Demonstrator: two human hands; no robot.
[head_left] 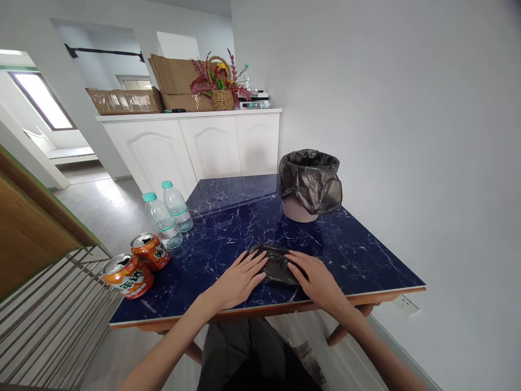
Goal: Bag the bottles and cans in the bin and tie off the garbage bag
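Observation:
A black plastic bag, folded or bunched flat, lies near the front edge of the dark blue marbled table. My left hand rests flat on the bag's left end, fingers stretched out and pointing forward. On its right end lies my right hand, palm down with the fingers extended. What is under the palms is hidden. Beyond my right hand stands a small bin, its top covered by a black bin liner folded over the rim.
Along the table's left side stand two orange drink cans and two clear water bottles with teal caps. A wire rack is at the lower left. Behind the table, a white cabinet carries cardboard boxes and a flower basket.

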